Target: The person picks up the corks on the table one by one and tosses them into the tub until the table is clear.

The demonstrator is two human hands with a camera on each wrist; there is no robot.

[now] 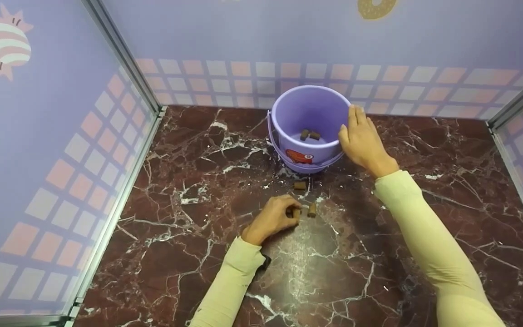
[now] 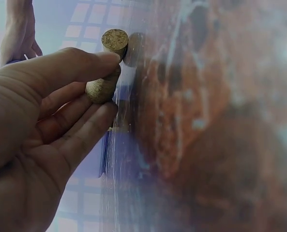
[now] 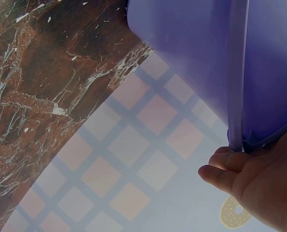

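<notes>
My left hand (image 1: 276, 215) pinches a small brown cork (image 2: 102, 90) between thumb and fingers, low over the floor. Just to its right in the head view, another cork (image 1: 312, 210) stands on the floor, and a third cork (image 1: 300, 185) lies nearer the bucket. The purple bucket (image 1: 311, 161) stands upright by the back wall, with a few corks (image 1: 309, 135) on its bottom. At the bucket's right side, my right hand (image 1: 363, 141) holds the rim, its thumb at the inner edge. In the right wrist view the fingers (image 3: 218, 178) are beside the handle's end.
The bucket's handle (image 1: 284, 156) hangs down across its front. Dark red marbled floor (image 1: 189, 272) spreads around the hands. Lilac panels with checks form the back wall (image 1: 225, 36) and both sides, with a metal strip (image 1: 120, 200) along the left floor edge.
</notes>
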